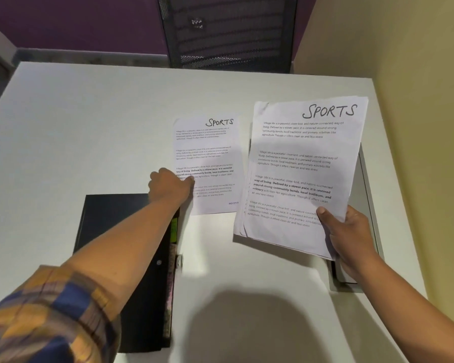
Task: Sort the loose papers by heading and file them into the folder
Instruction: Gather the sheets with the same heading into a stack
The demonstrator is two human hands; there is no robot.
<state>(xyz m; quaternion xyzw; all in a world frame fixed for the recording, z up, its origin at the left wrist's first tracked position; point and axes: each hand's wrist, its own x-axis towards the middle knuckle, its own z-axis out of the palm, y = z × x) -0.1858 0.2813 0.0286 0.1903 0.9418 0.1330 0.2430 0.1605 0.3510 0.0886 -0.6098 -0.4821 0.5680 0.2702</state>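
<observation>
A single printed sheet headed SPORTS point(207, 153) lies flat on the white table point(89, 121). My left hand point(169, 186) rests on that sheet's left edge, fingers curled with the thumb on the paper. My right hand point(347, 231) grips the lower right corner of a stack of several sheets point(296, 174), held above the table; its top sheet is also headed SPORTS. A black folder point(105, 221) lies closed at the lower left, partly under my left forearm, with coloured tabs along its right edge.
A black mesh chair point(228, 32) stands behind the table's far edge. A grey tray-like object point(367, 192) lies under the held stack near the table's right edge. A yellow wall runs along the right.
</observation>
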